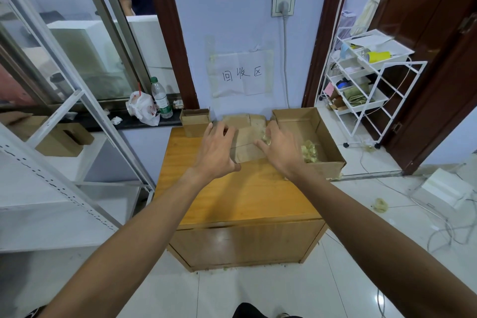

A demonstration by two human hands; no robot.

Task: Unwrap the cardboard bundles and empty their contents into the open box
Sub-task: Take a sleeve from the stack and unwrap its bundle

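Observation:
A flat brown cardboard bundle (246, 143) lies at the back of the wooden cabinet top (232, 196), with more cardboard pieces stacked behind it. My left hand (216, 148) hovers over its left edge with fingers spread. My right hand (277, 148) rests on its right edge, fingers around a small clump of yellowish filling; the grip is hard to make out. The open cardboard box (327, 144) stands just right of the bundle and holds yellowish filling (309, 152).
A small open carton (195, 121) sits at the cabinet's back left. A water bottle (161, 98) and a plastic bag (142, 108) stand on the dark ledge. A white wire rack (366, 85) is at right. Cables and a white box (444, 188) lie on the floor. A person stands behind the glass.

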